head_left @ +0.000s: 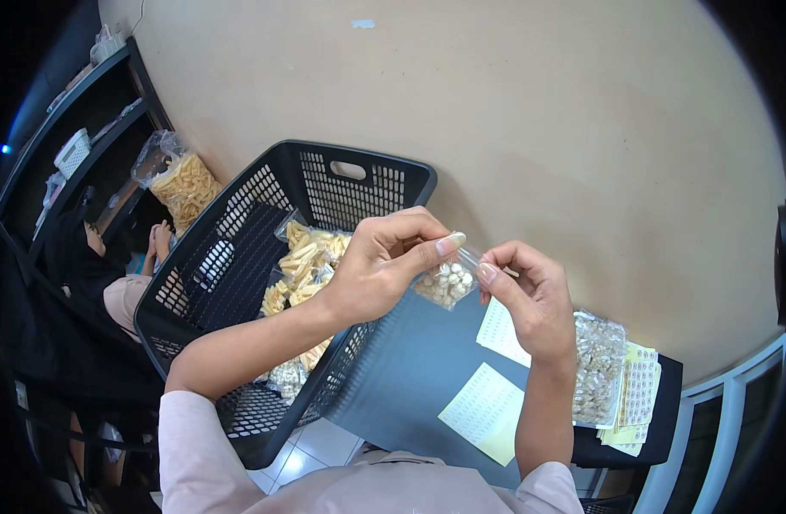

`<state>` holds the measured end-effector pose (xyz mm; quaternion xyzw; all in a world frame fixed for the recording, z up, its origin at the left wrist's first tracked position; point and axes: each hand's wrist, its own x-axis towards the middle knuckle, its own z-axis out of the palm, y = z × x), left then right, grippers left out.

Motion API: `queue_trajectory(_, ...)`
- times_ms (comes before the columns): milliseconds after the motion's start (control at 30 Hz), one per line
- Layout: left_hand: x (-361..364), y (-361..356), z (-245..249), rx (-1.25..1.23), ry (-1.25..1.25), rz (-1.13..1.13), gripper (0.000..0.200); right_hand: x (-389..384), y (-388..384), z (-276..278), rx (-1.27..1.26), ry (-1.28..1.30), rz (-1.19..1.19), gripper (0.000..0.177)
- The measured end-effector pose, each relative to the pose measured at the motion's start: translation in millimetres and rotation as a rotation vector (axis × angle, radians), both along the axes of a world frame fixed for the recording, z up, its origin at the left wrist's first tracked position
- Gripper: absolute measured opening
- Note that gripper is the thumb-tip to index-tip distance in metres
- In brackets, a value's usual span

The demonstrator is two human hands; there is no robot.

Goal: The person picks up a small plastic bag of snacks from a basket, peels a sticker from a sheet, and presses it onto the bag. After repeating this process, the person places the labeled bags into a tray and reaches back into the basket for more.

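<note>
A small clear plastic bag of whitish pieces [445, 286] hangs between my two hands above the dark table. My left hand [382, 264] pinches its top edge on one side, thumb uppermost. With thumb and fingertips closed, my right hand [530, 300] grips the opposite upper corner. Whether the bag's top is sealed cannot be made out. Beside my left forearm stands a black plastic basket [425, 178] holding several small bags of yellowish sticks [303, 261]. Printed sticker sheets [485, 411] lie on the table [393, 377] below my hands.
Right of my right forearm lies a larger bag of whitish pieces [598, 368], next to more sticker sheets [639, 390]. A big bag of yellow sticks [185, 188] stands beyond the basket. Another person [123, 287] sits at the left, near dark shelves [84, 73]. A wall rises behind the table.
</note>
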<state>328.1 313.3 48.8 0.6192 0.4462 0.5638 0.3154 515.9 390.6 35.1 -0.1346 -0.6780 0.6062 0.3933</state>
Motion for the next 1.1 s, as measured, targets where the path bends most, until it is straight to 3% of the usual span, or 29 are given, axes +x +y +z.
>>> queue_trajectory(167,4.1,5.7,5.4,-0.015,0.035,0.044,0.017,6.7,9.0,-4.2,-0.002,0.038,-0.044,0.011)
queue_trajectory(267,7.0,13.7,7.1,0.135,-0.083,0.2,0.019,7.2,19.3,-8.9,-0.175,0.338,-0.108,0.017)
queue_trajectory(400,16.6,19.2,0.0,0.198,0.041,0.201,0.016,-17.4,7.0,-11.6,-0.079,0.249,-0.114,0.036)
queue_trajectory(500,26.7,18.6,1.5,0.294,0.128,0.182,0.015,-30.6,6.9,-9.0,-0.024,0.128,-0.164,0.037)
queue_trajectory(533,29.1,16.7,3.8,0.22,0.024,0.153,0.014,-31.4,7.9,-6.9,-0.076,0.14,-0.128,0.036)
queue_trajectory(667,27.4,14.0,9.1,0.209,0.021,0.141,0.014,-29.0,9.8,-4.6,-0.065,0.201,-0.04,0.033)
queue_trajectory(733,30.9,9.6,13.9,0.137,-0.129,0.051,0.017,-26.0,7.7,-2.8,-0.074,0.215,0.014,0.029)
queue_trajectory(967,18.4,19.2,4.1,0.075,-0.078,0.053,0.02,-11.1,7.7,0.5,-0.033,0.163,-0.029,0.018)
queue_trajectory(1100,23.4,19.6,9.9,0.032,-0.19,-0.025,0.017,-5.5,10.4,0.5,0.028,0.15,-0.088,0.013)
